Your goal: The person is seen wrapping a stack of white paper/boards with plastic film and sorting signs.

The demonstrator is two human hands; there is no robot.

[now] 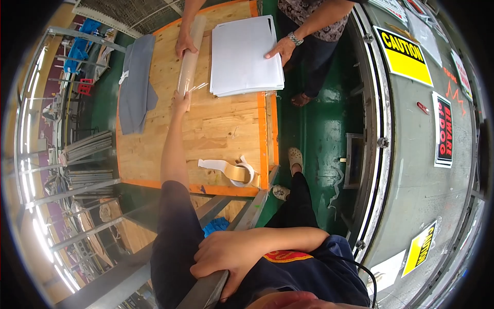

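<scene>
Roll of clear film point(191, 64) lies on a wooden table point(154, 165), stretching away from the left hand point(181, 101), which is clamped on its near end. Farther up the roll from that hand, a co-worker's bare hand point(186, 43) presses on it. Nearer the body, the right hand point(222, 257) is folded over a grey metal bar point(206, 291), well apart from the film.

Right of the left hand, a thick stack of white sheets point(244, 56) reaches the table's edge under the co-worker's watch-wearing hand point(282, 50). Left of the left hand, a grey cloth point(136, 85) hangs past the opposite edge. Nearer than the left hand and to its right, a roll of tape point(242, 172) trails a loose strip.

Well to the left of both hands, an open metal rack point(57, 32) holds blue sheeting point(87, 49) on its bars, with a red stool point(85, 86) near it. Far to the right of the hands, a grey surface point(401, 170) bears yellow-and-black signs point(406, 57) and a black-and-red one point(443, 129).
</scene>
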